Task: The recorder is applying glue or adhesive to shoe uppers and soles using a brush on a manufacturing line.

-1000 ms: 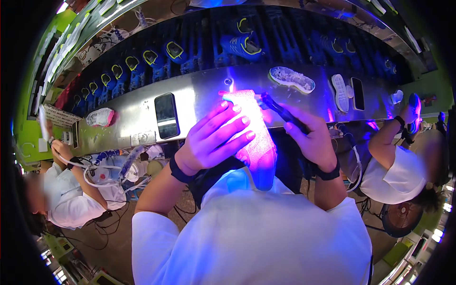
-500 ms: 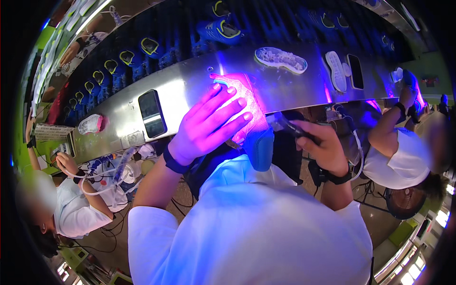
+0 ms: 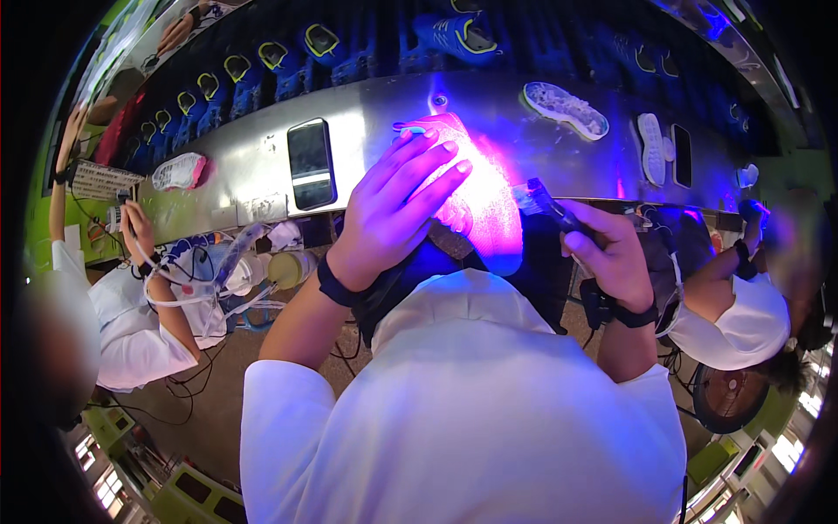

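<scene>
A shoe upper [image 3: 491, 208], glowing white and pink under bright violet light, lies tilted at the near edge of the metal bench. My left hand [image 3: 390, 212] lies over it with extended fingers and holds it from the left; the thumb is hidden. In my right hand [image 3: 611, 246] is a dark-handled flat brush [image 3: 552, 205], gripped between thumb and fingers. Its bristles point left, close beside the upper's right side; I cannot tell whether they touch. Both wrists wear black bands.
On the metal bench [image 3: 249, 144] lie a phone [image 3: 311, 163], a pale sole [image 3: 566, 109], another sole [image 3: 650, 148] beside a second phone [image 3: 681, 155], and a pink-edged sole [image 3: 179, 171]. Several blue shoes [image 3: 321, 41] line the back. Co-workers sit left and right. A jar [image 3: 292, 268] stands at left.
The brush has turned and risen, so its bristles now show beside the upper. The upper's near end has swung right and is more strongly lit. The whole view has shifted.
</scene>
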{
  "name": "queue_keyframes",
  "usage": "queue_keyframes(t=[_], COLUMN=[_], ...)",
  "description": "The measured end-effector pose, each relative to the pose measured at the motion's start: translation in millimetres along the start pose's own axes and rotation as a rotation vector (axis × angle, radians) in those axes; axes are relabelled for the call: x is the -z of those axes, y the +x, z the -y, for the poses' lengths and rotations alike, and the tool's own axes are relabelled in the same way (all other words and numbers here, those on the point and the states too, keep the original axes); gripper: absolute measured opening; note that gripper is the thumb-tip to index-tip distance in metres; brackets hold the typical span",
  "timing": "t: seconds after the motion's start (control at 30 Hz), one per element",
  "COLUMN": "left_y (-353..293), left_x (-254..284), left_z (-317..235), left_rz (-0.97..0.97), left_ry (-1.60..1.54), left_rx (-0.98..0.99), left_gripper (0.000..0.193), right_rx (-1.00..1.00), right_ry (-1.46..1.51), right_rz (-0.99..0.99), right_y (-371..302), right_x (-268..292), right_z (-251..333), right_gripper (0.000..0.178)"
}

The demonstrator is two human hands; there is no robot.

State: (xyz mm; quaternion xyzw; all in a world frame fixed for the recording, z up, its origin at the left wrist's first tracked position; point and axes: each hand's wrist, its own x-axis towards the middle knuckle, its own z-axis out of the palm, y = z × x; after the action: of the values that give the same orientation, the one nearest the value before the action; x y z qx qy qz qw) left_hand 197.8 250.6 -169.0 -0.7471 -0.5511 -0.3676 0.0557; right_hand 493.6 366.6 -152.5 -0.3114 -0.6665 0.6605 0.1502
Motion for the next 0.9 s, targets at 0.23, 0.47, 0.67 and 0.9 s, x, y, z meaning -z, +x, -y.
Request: queue_keyframes(t=[0.23,0.47,0.67,0.9], left_y=[-16.3,-12.2,-0.3,0.7], left_x=[-10.4,-27.1,-31.3,-23.2], left_z=[0.6,-9.1,-14.5,-6.5], left_rz=[-0.030,0.106,0.194,0.271], left_ry=[-0.025,-0.037,-0.047,-0.270], left_rx=[0.213,0.381,0.512,0.561], left_gripper=[0.067,0.071,0.064,0.064], right_rx=[-0.068,-0.101,0.085,0.188], right_ry=[0.201,0.194,-0.350,-0.491], right_rz=[0.052,-0.070,-0.194,-0.147], right_y=[-6.5,-24.3,-13.3,0.0], right_x=[-10.6,-9.6,3.1,21.5], right_z=[-11.6,-44.5,-20.5,-14.1], right_gripper=[0.042,0.050,0.044,0.041])
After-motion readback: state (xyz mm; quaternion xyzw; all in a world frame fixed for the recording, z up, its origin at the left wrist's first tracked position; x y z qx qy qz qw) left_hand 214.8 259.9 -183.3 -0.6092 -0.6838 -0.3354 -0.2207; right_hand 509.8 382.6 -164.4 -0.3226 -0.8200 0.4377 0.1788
